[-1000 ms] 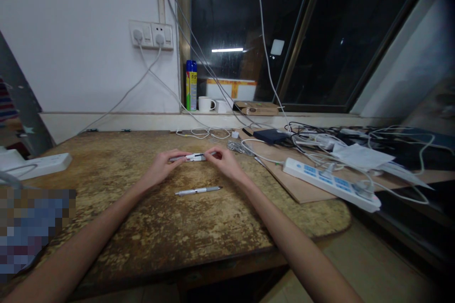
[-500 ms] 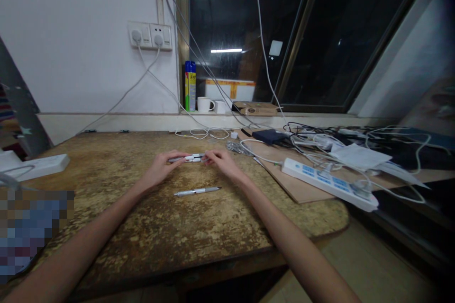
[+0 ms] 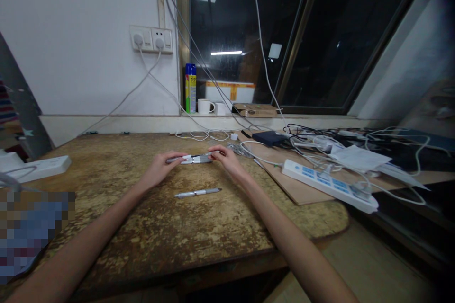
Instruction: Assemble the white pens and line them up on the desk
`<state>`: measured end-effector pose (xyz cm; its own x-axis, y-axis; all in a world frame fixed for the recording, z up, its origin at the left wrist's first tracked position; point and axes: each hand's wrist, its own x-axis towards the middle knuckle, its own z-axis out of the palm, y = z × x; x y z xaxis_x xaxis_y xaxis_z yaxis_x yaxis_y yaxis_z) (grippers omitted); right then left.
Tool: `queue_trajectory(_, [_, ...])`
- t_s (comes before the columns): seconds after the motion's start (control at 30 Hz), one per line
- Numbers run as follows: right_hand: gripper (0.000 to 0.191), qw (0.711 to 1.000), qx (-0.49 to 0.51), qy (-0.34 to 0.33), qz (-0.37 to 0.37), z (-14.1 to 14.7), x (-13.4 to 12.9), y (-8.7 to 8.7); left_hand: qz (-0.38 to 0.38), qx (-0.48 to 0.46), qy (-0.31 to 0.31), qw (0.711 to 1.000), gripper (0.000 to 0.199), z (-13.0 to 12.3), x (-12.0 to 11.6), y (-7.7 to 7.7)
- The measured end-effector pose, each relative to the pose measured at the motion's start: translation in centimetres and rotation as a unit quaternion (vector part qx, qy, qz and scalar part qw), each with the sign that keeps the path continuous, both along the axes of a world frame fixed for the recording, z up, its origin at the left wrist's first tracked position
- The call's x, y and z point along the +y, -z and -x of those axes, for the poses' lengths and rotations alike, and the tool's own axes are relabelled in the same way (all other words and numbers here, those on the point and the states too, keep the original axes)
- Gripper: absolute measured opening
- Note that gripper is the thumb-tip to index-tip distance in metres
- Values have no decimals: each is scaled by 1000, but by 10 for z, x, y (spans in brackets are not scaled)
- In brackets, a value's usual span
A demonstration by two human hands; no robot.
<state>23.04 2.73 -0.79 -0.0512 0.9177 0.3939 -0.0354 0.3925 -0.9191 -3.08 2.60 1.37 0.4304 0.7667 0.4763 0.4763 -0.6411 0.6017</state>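
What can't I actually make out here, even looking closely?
All in the head view:
- Exact number of slim grey-and-white pens between the left hand and right hand: small, overlapping, partly behind fingers.
- Inside of the white mug: its wall hides it.
- Bluish item at the left: pixelated, cut off by the edge.

"How many power strips (image 3: 330, 184)?"
"Two. Two plugs (image 3: 159, 43) in the wall, too, one mug (image 3: 204, 106) and one spray can (image 3: 190, 89)."
"And pens (image 3: 198, 193)?"
"One lies apart; the others are bunched too closely to count."
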Motion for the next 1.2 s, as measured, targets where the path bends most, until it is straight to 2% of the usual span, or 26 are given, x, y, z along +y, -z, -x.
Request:
queue_trajectory(0.27, [21, 998, -53, -13, -30, 9, -6, -2, 13, 2, 28, 1000, 39, -4, 0, 4])
queue_trajectory(0.43, [21, 995, -82, -34, -46, 15, -10, -2, 26, -10, 47, 999, 39, -9, -6, 2])
queue_trajectory(0.7, [21, 991, -88, -61, -75, 19, -15, -1, 29, -14, 45, 998, 43, -9, -7, 0])
queue_trajectory(1.0, [34, 994, -83, -69, -4, 20, -11, 5, 21, 4, 50, 999, 42, -11, -11, -2])
queue_trajectory(1.1, [25, 994, -90, -57, -38, 19, -11, 4, 25, -7, 46, 999, 42, -12, -11, -2])
queue_trajectory(1.2, [26, 992, -103, -57, -52, 19, -12, 2, 15, -5, 39, 999, 39, -12, -11, -3])
